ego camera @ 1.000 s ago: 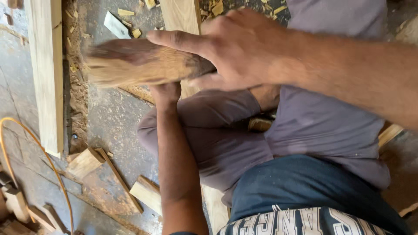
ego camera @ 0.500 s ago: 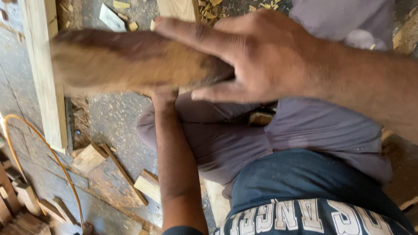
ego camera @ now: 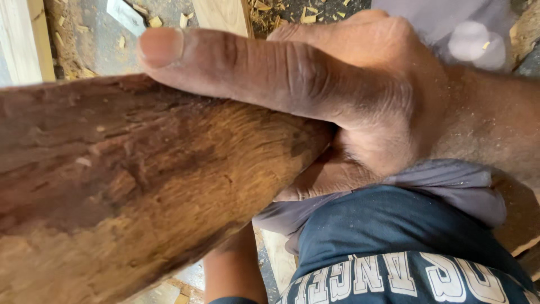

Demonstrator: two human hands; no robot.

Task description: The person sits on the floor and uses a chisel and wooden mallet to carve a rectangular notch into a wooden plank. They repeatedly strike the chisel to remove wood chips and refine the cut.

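My right hand [ego camera: 360, 95] is shut on a thick, rough brown wooden club [ego camera: 140, 191]. The thumb lies along its top and the fingers curl underneath. The club is raised close to the camera and fills the left half of the view, widening toward the lower left. My left forearm [ego camera: 233, 273] shows below the club at the bottom middle. The left hand itself is hidden behind the club, so what it holds cannot be seen.
A pale plank [ego camera: 25, 39] lies at the top left and another plank end [ego camera: 222, 14] at the top middle. Wood chips [ego camera: 304, 14] are scattered on the grey floor. My grey trousers [ego camera: 444, 22] and dark blue shirt [ego camera: 394, 231] fill the right side.
My right hand has lifted the club toward the camera, so it now looks much larger. It now covers the left hand and the floor scraps seen earlier.
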